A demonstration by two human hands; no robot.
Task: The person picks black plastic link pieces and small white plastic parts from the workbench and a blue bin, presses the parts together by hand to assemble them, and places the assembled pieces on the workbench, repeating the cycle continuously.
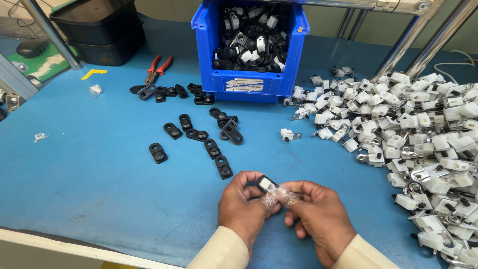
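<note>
A smooth blue bench (99, 189) with a pale front edge carries everything seen. Near the front edge, about midway along, a small black plastic piece with a white insert (267, 184) is pinched between both hands. The left hand (246, 206) has its fingers curled close, thumb and forefinger pressed on the piece's left end. The right hand (316, 211) has its fingertips closed on the piece's right end, with clear tape or film wrapped round them. Cream sleeves are seen at both wrists. Flat black oblong plastic tabs (199, 137), each with a round hole, lie scattered over the middle of the bench, with more toward the back. Along the right edge a large heap of white blocky plastic parts with bright metal clips (418, 139) is spread; one stray white part (289, 135) lies apart from the heap, toward the middle. At the back edge stands a blue open-fronted plastic bin (249, 79), filled with black-and-white pieces, with a white rectangular label (244, 85) on its front lip. Red-handled pliers (158, 68) lie left of the bin. Black rectangular tubs (99, 30) are stacked at the back left corner, near a yellow tape mark (93, 73).
</note>
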